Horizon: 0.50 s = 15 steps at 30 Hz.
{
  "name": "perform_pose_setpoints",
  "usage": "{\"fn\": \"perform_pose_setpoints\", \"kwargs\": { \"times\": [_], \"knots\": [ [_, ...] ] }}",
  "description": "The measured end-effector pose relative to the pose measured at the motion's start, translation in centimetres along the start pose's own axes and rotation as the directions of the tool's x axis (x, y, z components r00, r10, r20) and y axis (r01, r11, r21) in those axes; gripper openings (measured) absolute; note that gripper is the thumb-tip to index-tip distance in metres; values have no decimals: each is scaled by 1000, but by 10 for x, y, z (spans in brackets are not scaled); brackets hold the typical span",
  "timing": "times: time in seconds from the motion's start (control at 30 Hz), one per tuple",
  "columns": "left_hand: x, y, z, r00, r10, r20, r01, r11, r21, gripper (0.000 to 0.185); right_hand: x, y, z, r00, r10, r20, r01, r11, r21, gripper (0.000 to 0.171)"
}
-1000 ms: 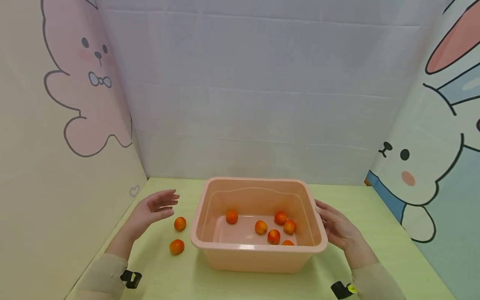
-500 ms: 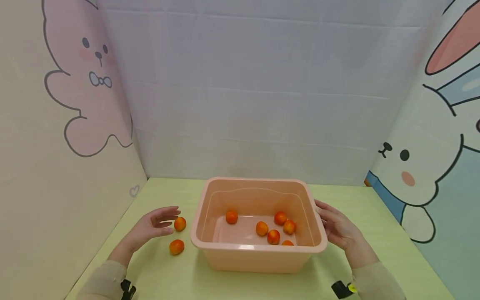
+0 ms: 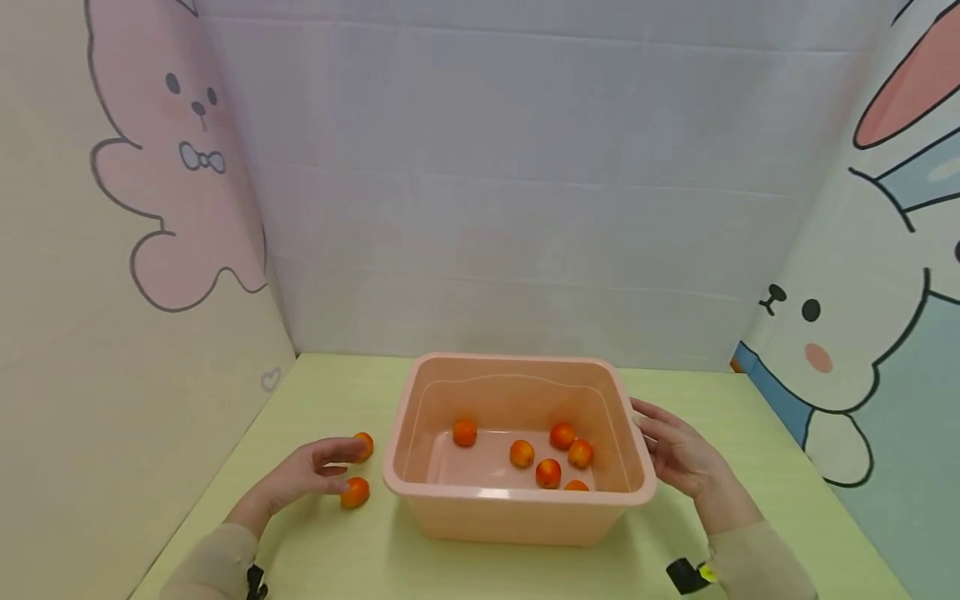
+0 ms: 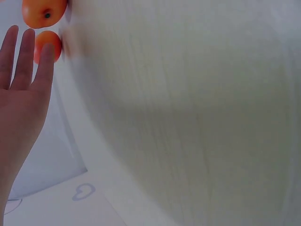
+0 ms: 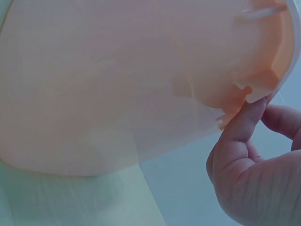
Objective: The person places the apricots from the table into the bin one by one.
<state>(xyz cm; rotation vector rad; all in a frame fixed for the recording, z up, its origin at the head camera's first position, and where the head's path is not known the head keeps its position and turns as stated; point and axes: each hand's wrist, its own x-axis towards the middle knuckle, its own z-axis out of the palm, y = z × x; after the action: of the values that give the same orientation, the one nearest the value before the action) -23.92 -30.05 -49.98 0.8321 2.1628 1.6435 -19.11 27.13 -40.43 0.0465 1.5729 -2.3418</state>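
Note:
A pink plastic tub [image 3: 517, 498] stands mid-table with several orange fruits [image 3: 548, 472] lying on its floor. Two more fruits lie on the table left of it, a far fruit [image 3: 365, 444] and a near fruit [image 3: 355, 492]. My left hand [image 3: 318, 469] reaches between them, its straight fingers [image 4: 23, 56] over the far fruit [image 4: 49, 44] and its thumb by the near one [image 4: 44, 12]; it grips neither. My right hand [image 3: 671, 454] rests against the tub's right side, and its thumb [image 5: 244, 125] touches the rim's underside [image 5: 256, 92].
Paper walls with cartoon rabbits close in the green table [image 3: 322, 550] on the left, back and right. The left wall stands close behind my left arm. Bare table lies in front of the tub and to its right.
My left hand has come down and toward the tub, from the air onto the two loose fruits. The right hand and the tub have stayed put.

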Motion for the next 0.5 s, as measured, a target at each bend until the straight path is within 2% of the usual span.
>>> {"fn": "perform_pose_setpoints", "kwargs": {
  "times": [0.07, 0.23, 0.33, 0.5],
  "knots": [
    [-1, -2, 1, 1000, -3, 16, 3, 1000, 1, 59, 0, -1, 0, 1000, -2, 4, 2, 1000, -4, 28],
    [-3, -3, 1, 996, -86, 19, 86, 996, 34, 59, 1, -3, 0, 1000, 9, 9, -9, 1000, 1, 27],
    [-4, -3, 2, 993, -116, 18, 114, 992, 54, 59, 0, -3, 0, 1000, 14, 4, -14, 1000, 4, 26],
    [-5, -5, 2, 992, -125, 22, 123, 990, 64, 59, 0, -4, 0, 1000, 15, 4, -15, 1000, 2, 26]
  ]
}}
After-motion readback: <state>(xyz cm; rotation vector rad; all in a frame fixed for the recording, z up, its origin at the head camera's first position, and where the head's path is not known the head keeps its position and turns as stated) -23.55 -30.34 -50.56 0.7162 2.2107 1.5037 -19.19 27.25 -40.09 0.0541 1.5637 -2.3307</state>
